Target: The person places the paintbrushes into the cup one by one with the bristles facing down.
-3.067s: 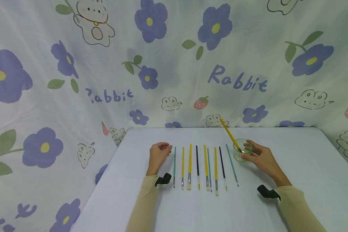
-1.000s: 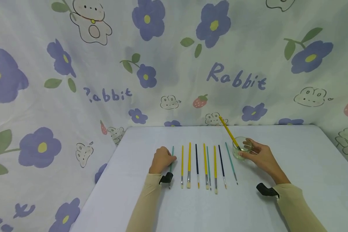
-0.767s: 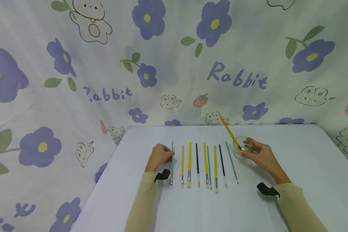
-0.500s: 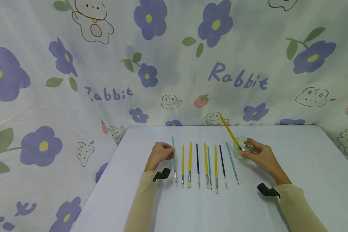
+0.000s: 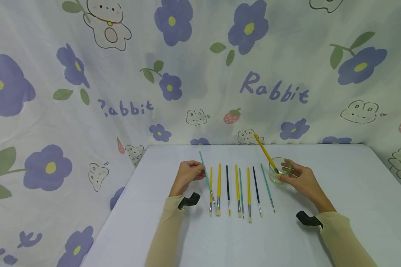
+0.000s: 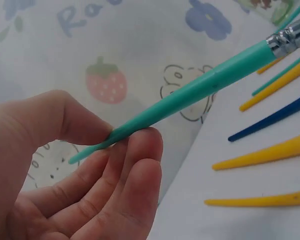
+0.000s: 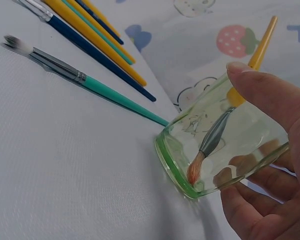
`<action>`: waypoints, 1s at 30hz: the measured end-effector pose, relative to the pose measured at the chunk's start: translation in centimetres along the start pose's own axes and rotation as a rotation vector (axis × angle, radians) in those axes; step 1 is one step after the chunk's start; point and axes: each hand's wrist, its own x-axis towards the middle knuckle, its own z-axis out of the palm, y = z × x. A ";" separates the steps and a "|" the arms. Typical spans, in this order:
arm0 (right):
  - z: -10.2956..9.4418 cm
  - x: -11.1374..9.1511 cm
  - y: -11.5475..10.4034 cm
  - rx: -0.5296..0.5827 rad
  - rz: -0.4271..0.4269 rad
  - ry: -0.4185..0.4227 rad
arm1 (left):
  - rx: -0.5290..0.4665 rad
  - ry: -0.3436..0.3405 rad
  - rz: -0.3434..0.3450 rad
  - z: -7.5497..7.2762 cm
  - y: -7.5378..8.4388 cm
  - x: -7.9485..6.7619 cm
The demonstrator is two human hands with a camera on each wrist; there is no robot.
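My left hand [image 5: 188,174] pinches a teal paintbrush [image 6: 190,95] near the thin end of its handle, between thumb and fingers. In the head view that brush slants over the leftmost yellow paintbrush [image 5: 211,185], bristles toward me. My right hand [image 5: 302,181] grips a clear greenish glass [image 7: 190,150] around its side, thumb near the rim. A yellow paintbrush [image 5: 264,152] leans in the glass, brown bristles down at the bottom and handle sticking out to the left.
A row of paintbrushes lies between the hands, among them a wide yellow one [image 5: 218,185], dark blue ones [image 5: 227,185] and a teal one [image 5: 267,187] beside the glass. A white cloth covers the table [image 5: 247,244]; a printed curtain [image 5: 200,74] hangs behind its far edge.
My left hand has taken hold of the leftmost teal paintbrush, lifted it and carried it rightward, its bristle end swinging right. My right hand stays on the glass.
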 end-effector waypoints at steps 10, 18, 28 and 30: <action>0.0 0.0 -0.1 0.007 0.003 -0.001 | -0.127 -0.026 0.036 1.0 0.4 0.0; 0.0 -0.1 -0.3 0.008 0.010 -0.004 | -0.182 -0.019 0.071 2.3 1.5 -0.2; 0.0 -0.1 -0.2 0.011 0.011 -0.007 | -0.272 -0.041 0.096 4.1 2.8 -0.5; 0.0 -0.1 -0.1 0.010 0.010 -0.007 | -0.287 -0.050 0.108 4.5 3.0 -0.5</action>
